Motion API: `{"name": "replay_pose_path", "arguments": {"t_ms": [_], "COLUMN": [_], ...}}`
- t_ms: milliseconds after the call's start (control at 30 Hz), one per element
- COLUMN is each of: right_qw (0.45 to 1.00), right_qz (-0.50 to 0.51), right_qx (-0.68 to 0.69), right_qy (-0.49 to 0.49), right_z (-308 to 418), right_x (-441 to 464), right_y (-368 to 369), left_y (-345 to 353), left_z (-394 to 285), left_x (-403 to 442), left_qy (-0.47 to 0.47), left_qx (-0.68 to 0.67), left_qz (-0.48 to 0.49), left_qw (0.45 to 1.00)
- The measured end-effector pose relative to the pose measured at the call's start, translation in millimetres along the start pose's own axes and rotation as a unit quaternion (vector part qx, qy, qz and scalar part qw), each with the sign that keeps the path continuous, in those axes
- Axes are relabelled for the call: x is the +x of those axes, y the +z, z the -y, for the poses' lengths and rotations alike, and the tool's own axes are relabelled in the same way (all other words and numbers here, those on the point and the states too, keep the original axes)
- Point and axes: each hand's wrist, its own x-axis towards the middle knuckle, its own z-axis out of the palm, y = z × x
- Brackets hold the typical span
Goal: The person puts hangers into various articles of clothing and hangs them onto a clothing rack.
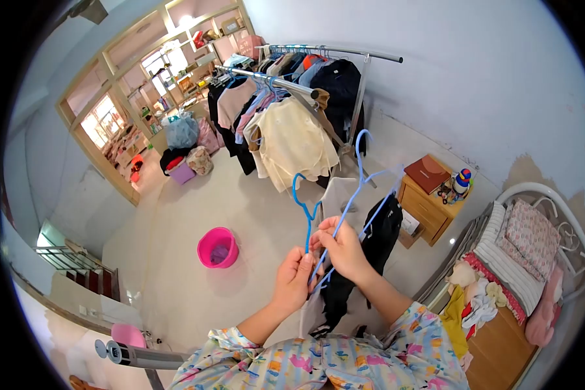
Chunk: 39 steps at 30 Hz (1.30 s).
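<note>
Hangers (363,179), both blue, are before the chest, clamped in the left hand (291,279) and right hand (346,250), set close together. Dark clothes (381,237) show just beyond; the rack (360,101) stands ahead, nightstand (424,211) and bed (534,186) bound the right side. Floor (169,224) stretches left, around a pink bucket (221,263).

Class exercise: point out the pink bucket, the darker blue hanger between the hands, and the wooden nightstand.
Pink bucket (207,244), head view: inner wall.
Darker blue hanger (311,219), head view: where neck meets arms.
Wooden nightstand (423,206), head view: drawer front.
</note>
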Motion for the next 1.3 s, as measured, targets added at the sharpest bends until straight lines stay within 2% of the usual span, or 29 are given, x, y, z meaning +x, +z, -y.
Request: {"name": "replay_pose_path", "arguments": {"t_ms": [67, 200, 300, 367, 433, 467, 567, 667, 833, 967, 1133, 1300], "right_qw": [0.998, 0.990, 0.990, 0.986, 0.991, 0.989, 0.985, 0.981, 0.969, 0.942, 0.925, 0.926], "right_qz": [0.029, 0.025, -0.006, -0.024, -0.055, -0.077, -0.121, -0.153, -0.199, -0.216, -0.233, -0.173], "right_qx": [-0.005, -0.019, -0.057, -0.088, -0.080, -0.084, -0.057, -0.017, 0.093, 0.194, 0.244, 0.282], "right_qy": [0.052, 0.137, 0.129, 0.143, 0.096, 0.095, 0.109, 0.114, 0.116, 0.168, 0.174, 0.181], "right_z": [9, 48, 72, 86, 88, 89, 89, 82, 60, 43, 5, 13], "right_x": [16, 50, 89, 121, 147, 162, 200, 242, 310, 365, 456, 539], "right_y": [-28, -74, -109, -135, -162, -173, -188, -203, -253, -302, -376, -436], "left_y": [1, -17, -32, -47, -63, -68, -76, -85, -63, -38, 4, 44], "left_z": [12, 18, 10, 18, 21, 26, 28, 40, 51, 66, 74, 68], "left_x": [19, 61, 96, 123, 152, 168, 205, 244, 301, 357, 439, 529], "left_qy": [0.013, -0.010, -0.032, -0.004, 0.006, 0.027, 0.006, 0.002, -0.042, -0.073, -0.079, -0.112], "left_qx": [0.032, 0.067, 0.076, 0.080, 0.094, 0.065, 0.022, 0.046, 0.057, 0.057, 0.103, 0.122], "left_qz": [-0.001, -0.029, -0.044, -0.088, -0.111, -0.108, -0.088, -0.070, -0.033, -0.010, -0.017, -0.038], "left_qw": [0.999, 0.997, 0.996, 0.993, 0.989, 0.992, 0.996, 0.996, 0.997, 0.996, 0.991, 0.985]}}
